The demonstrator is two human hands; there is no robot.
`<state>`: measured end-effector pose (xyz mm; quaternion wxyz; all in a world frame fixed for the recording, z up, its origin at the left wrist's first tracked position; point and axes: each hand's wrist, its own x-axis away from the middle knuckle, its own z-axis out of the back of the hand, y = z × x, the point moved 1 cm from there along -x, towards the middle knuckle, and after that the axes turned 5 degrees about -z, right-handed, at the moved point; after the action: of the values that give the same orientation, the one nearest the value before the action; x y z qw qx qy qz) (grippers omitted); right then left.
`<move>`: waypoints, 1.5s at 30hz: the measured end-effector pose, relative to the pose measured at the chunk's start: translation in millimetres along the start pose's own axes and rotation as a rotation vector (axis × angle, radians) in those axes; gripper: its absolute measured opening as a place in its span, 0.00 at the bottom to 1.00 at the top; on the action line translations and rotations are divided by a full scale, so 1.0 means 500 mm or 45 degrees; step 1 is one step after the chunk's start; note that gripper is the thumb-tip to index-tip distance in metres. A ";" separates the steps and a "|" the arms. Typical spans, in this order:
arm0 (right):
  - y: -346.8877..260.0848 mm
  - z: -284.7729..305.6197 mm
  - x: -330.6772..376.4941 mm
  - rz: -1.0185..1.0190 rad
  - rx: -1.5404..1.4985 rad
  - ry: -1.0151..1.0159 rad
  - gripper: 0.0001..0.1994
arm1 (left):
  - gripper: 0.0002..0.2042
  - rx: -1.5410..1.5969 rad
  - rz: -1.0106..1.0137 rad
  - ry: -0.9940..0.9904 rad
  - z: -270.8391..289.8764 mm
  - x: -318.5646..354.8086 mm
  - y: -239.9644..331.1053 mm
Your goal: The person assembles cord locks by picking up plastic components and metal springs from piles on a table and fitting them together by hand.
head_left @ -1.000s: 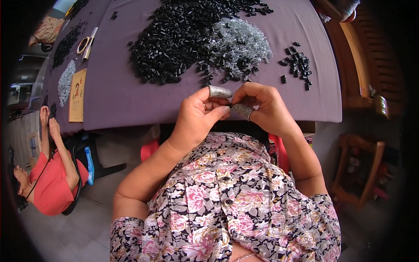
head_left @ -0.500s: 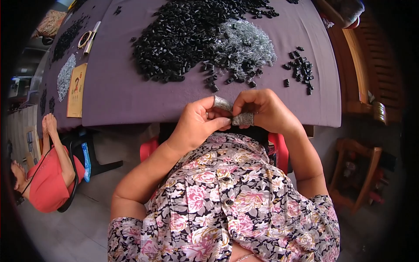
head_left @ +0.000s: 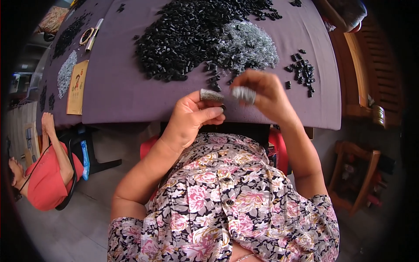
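Observation:
My left hand (head_left: 192, 118) stays at the near edge of the purple-covered table (head_left: 118, 87), its grey-taped fingertip beside a small black part (head_left: 223, 106) that it pinches. My right hand (head_left: 262, 96), also with a grey-taped fingertip, is lifted over the table and blurred; I cannot make out anything in it. Just beyond both hands lie a big heap of small black parts (head_left: 183, 39) and a heap of small silvery metal pieces (head_left: 248, 46).
A small cluster of black parts (head_left: 301, 72) lies to the right. At the far left of the table are a yellow card (head_left: 77, 87), a tape roll (head_left: 86, 36) and more small heaps. A person in red (head_left: 43, 179) sits at the left. A wooden stool (head_left: 355, 179) stands at the right.
My two hands were together at the table edge working on a small piece. My right hand has since pulled away and moved up toward the heaps; my left stayed.

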<state>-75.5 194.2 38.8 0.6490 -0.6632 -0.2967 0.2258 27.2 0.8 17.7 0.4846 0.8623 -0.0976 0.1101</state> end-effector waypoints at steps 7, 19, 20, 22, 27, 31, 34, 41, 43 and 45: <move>-0.013 -0.031 -0.068 0.389 1.317 0.145 0.16 | 0.11 -0.026 -0.086 0.030 0.010 0.004 0.011; -0.010 -0.040 -0.100 0.456 1.575 0.094 0.05 | 0.12 0.026 -0.104 0.046 0.016 0.007 0.014; -0.008 -0.042 -0.100 0.468 1.594 0.116 0.06 | 0.12 0.028 -0.109 0.045 0.017 0.007 0.014; -0.007 -0.044 -0.094 0.450 1.581 0.131 0.06 | 0.12 0.030 -0.118 0.045 0.018 0.007 0.014; 0.004 -0.045 -0.092 0.396 1.503 0.188 0.12 | 0.13 -0.005 -0.139 0.072 0.020 0.006 0.009; 0.000 -0.044 -0.093 0.388 1.525 0.159 0.12 | 0.13 -0.035 -0.144 0.081 0.016 0.003 0.010; -0.001 -0.029 -0.082 0.342 1.319 0.217 0.14 | 0.13 -0.037 -0.143 0.079 0.012 0.002 0.009; 0.005 -0.024 -0.079 0.416 1.370 0.170 0.15 | 0.13 -0.072 -0.141 0.085 0.003 -0.008 0.010; 0.007 -0.023 -0.081 0.475 1.421 0.174 0.14 | 0.13 -0.052 -0.147 0.072 0.002 -0.009 0.008; 0.004 -0.022 -0.081 0.480 1.422 0.176 0.14 | 0.13 -0.065 -0.142 0.076 0.003 -0.008 0.008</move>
<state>-96.7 158.5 33.9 0.8662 -0.2757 0.0331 0.4154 22.3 -2.1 19.1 0.5146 0.8500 -0.0377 0.1059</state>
